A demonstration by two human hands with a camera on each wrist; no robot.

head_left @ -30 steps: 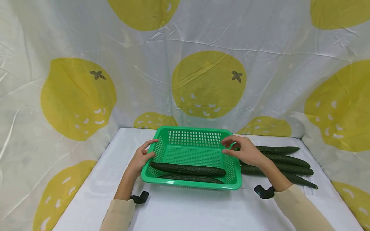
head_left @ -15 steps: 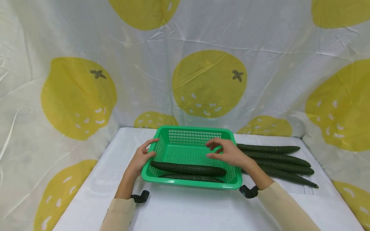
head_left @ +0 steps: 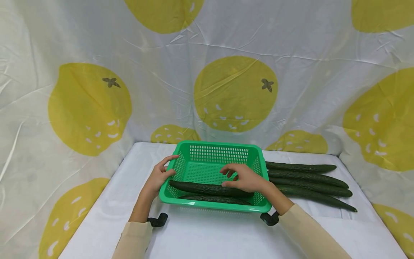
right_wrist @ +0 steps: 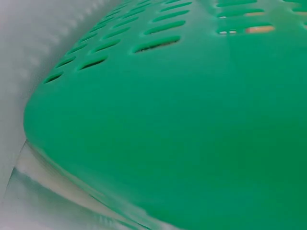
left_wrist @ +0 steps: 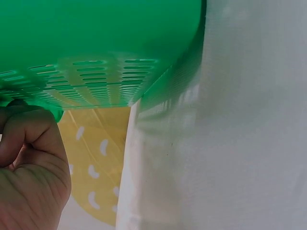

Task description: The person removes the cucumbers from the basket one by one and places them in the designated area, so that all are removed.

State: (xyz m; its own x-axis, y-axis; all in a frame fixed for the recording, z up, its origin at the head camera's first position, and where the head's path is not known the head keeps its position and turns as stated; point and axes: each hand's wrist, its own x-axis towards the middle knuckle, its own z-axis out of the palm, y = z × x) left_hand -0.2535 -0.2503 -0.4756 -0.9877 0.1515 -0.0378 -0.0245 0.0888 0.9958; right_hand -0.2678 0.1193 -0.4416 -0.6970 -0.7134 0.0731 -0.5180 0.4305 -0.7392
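Note:
A green plastic basket [head_left: 215, 206] with slotted walls stands on the white-covered table. Inside, along its near wall, lie two long dark cucumbers: an upper one [head_left: 197, 187] and a lower one [head_left: 207, 199]. My left hand [head_left: 157, 177] grips the basket's left rim with thumb and fingers; in the left wrist view this hand [left_wrist: 36, 167] is curled at the rim beside the slotted wall [left_wrist: 110, 28]. Over the basket's right half hovers my right hand [head_left: 245, 178], fingers loosely bent, thumb tip at the upper cucumber's edge. The right wrist view shows only the outer basket wall [right_wrist: 168, 124], not the hand.
Several more cucumbers [head_left: 310, 167] lie side by side on the table [head_left: 213, 237] to the right of the basket, their left ends partly behind it. A lemon-print cloth [head_left: 291, 100] hangs around the back and sides. Each wrist wears a black mount [head_left: 157, 219].
My right hand has moved left and down from the basket's right rim to the upper cucumber. The left hand has kept its grip, and the basket and cucumbers have stayed put.

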